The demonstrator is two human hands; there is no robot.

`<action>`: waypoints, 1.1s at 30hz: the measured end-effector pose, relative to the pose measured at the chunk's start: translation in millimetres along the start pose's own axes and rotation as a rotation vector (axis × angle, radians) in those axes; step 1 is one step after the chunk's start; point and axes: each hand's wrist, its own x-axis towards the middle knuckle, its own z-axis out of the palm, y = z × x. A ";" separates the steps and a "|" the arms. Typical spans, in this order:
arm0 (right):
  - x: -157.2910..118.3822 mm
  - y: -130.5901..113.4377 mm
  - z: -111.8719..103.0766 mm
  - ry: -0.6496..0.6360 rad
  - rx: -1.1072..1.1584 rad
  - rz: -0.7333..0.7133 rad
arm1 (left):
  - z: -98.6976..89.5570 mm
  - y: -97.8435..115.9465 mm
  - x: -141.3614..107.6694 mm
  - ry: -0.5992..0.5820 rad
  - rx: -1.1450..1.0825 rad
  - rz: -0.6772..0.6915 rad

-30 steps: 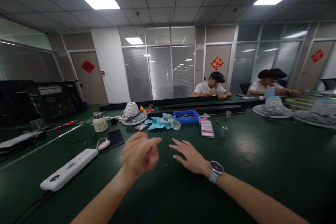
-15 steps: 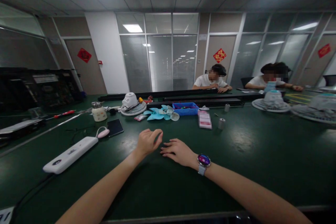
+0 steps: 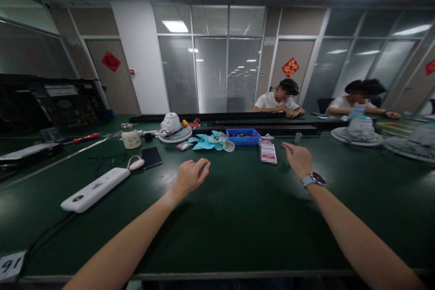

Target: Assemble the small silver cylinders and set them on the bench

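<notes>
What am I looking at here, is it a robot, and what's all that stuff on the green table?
No robot here! These are a person's own two bare arms. One camera, worn on that person's head, looks forward and down, so the arms come in from the bottom.

On the green table lie light blue fan blades, a blue tray, a pink-and-white packet, a dark phone-like slab and a long white bar with a cord.

The left hand has curled fingers, and I can't see anything in it. The right hand, above a watch, reaches out beside the packet; its fingers hide whether it holds something small.
</notes>
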 end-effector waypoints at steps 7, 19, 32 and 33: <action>-1.8 37.8 20.2 -0.113 -0.066 0.132 | 11.3 -3.0 -5.5 -0.151 -0.047 -0.133; 0.1 39.2 26.9 -0.164 0.003 0.271 | 13.3 -1.2 -6.3 -0.206 -0.107 -0.191; -10.6 45.3 37.0 -0.193 0.072 0.270 | 8.3 6.0 -3.2 -0.317 -0.119 -0.221; -10.8 46.4 36.9 -0.186 0.086 0.267 | 7.0 7.6 -2.6 -0.330 -0.126 -0.221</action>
